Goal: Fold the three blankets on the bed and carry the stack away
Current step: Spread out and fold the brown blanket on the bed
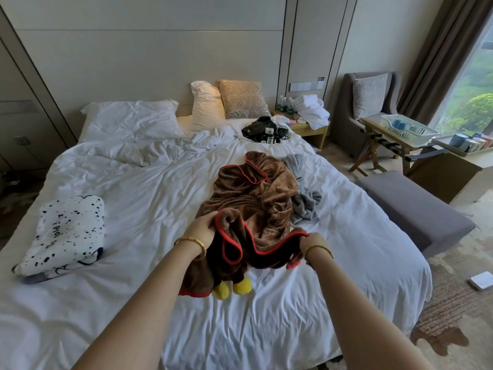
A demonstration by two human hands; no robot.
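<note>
Head view: one frame, looking down the bed (pixel 149 182).
Brown blanket (pixel 250 198): fleece with red piping, lying crumpled mid-bed, near edge lifted; yellow plush parts hang below it.
Left hand (pixel 204 229): fingers curled round the piped hem.
Right hand (pixel 313 245): pinching the same hem further along.
Handling, judged: light, limp, no stiffness; likely to sag and bunch between grips. Best taken at corners along the piping, then shaken flat.
Spotted blanket (pixel 66 233): white with black specks, already folded, left side of bed.
Grey blanket (pixel 304 202): rumpled, partly under the brown one.
Surface: white duvet, soft and creased; black devices with cables (pixel 264 130) near the pillows.
Room: bedside table, armchair (pixel 365 108), grey bench (pixel 416 206), curtained window.
</note>
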